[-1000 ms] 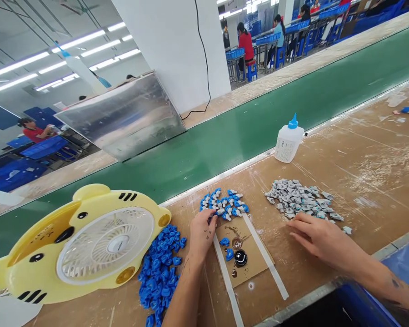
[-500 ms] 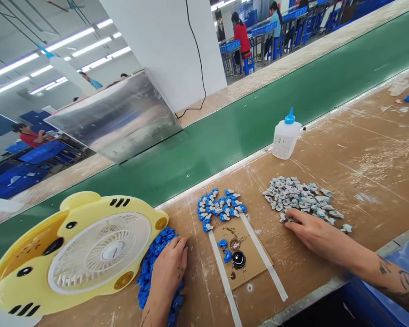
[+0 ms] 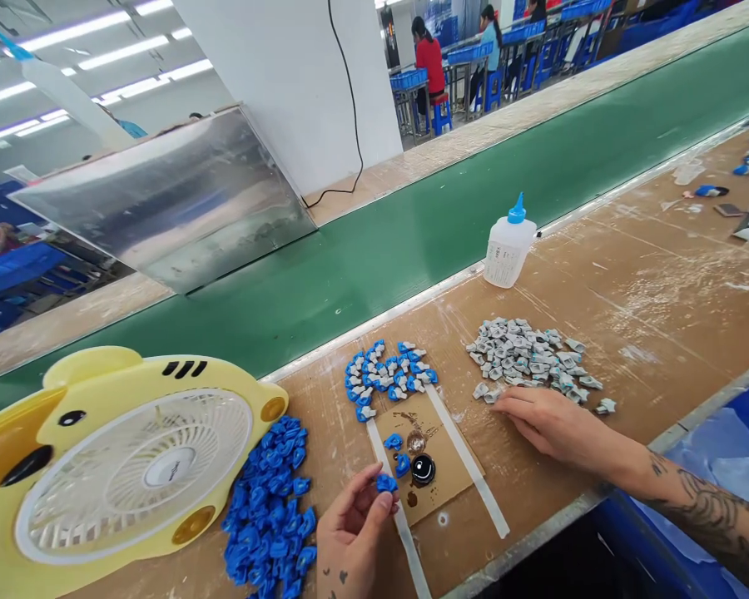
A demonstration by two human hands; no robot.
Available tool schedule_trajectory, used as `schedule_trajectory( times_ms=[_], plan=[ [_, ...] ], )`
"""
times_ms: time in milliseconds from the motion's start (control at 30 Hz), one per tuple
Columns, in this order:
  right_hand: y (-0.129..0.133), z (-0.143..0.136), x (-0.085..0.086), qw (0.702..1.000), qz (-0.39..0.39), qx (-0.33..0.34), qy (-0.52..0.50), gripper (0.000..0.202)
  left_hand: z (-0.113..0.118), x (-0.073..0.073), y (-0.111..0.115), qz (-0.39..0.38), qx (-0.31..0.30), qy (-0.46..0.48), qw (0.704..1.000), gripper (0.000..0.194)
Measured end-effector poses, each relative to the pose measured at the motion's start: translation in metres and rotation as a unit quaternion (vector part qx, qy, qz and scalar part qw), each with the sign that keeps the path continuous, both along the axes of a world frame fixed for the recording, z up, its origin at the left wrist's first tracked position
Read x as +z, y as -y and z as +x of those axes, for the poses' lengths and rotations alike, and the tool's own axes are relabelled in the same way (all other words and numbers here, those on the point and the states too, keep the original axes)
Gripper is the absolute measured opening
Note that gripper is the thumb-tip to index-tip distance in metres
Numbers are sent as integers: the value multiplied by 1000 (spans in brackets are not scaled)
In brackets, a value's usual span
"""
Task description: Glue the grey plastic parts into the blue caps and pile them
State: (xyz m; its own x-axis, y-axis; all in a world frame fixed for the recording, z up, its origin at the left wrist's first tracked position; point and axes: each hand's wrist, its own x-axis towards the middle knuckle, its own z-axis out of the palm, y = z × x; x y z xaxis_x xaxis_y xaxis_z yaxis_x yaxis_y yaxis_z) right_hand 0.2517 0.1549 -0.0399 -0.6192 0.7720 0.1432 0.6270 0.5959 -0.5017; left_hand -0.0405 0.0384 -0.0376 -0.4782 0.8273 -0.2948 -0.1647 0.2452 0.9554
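Note:
Between thumb and finger, my left hand [image 3: 355, 528] pinches a small blue plastic piece [image 3: 385, 483], just left of the cardboard sheet [image 3: 453, 487]. My right hand [image 3: 553, 424] rests low over the table with fingers stretched forward, thumb apart. Its fingertips touch or nearly touch a grey piece [image 3: 492, 396] at the front of the grey pile [image 3: 524, 353]. Two loose blue pieces [image 3: 402, 464] lie on the cardboard beside a round black pool of liquid [image 3: 423, 469]. Behind the sheet stand several blue pieces joined with grey ones [image 3: 387, 373].
A heap of blue pieces [image 3: 271, 507] lies beside a yellow animal-shaped fan [image 3: 225, 453] on the left. A white bottle with a blue nozzle [image 3: 508, 249] stands near the green conveyor belt [image 3: 405, 237]. Tape strips [image 3: 468, 457] edge the cardboard. People sit at benches beyond.
My left hand has moved right from the blue heap and holds a blue piece. My right hand has drawn slightly toward me, and two grey pieces lie apart from their pile. The view has shifted.

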Motion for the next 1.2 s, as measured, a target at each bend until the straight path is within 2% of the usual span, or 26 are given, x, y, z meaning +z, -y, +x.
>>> schedule_trajectory(
  times_ms=[67, 200, 267, 467, 600, 700, 867, 1000, 1100, 1200],
  plan=[
    [4, -3, 1, 999, -20, -4, -33, 30, 15, 0, 0, 17, 22, 18, 999, 45],
    [12, -10, -1, 994, -75, -32, -70, 23, 27, -4, -1, 20, -1, 15, 1000, 43],
    [16, -14, -3, 995, -77, -25, -63, 24, 25, -6, -1, 23, -10, -7, 1000, 41],
    [21, -25, -1, 1000, 16, 21, 12, 32, 11, -18, 2, -2, -64, -49, 997, 43],
    [19, -26, 4, 1000, 16, 21, 15, 30, 6, -24, 7, 16, -80, -152, 985, 33],
    [17, -26, 9, 1000, -7, -3, -13, 23, 7, -19, 7, 8, -90, -177, 980, 34],
    [22, -29, 14, 984, -137, -25, -107, 14, 13, 1, 6, -7, -88, -102, 991, 36],
    [28, -34, 10, 964, -209, -14, -163, 16, 16, 10, 9, 6, -29, -6, 1000, 36],
    [29, -35, 4, 957, -229, -19, -175, 18, 16, 8, 12, -4, -3, 30, 1000, 37],
    [30, -34, -2, 966, -193, -3, -170, 20, 16, 5, 12, -17, 6, 22, 1000, 42]
  ],
)
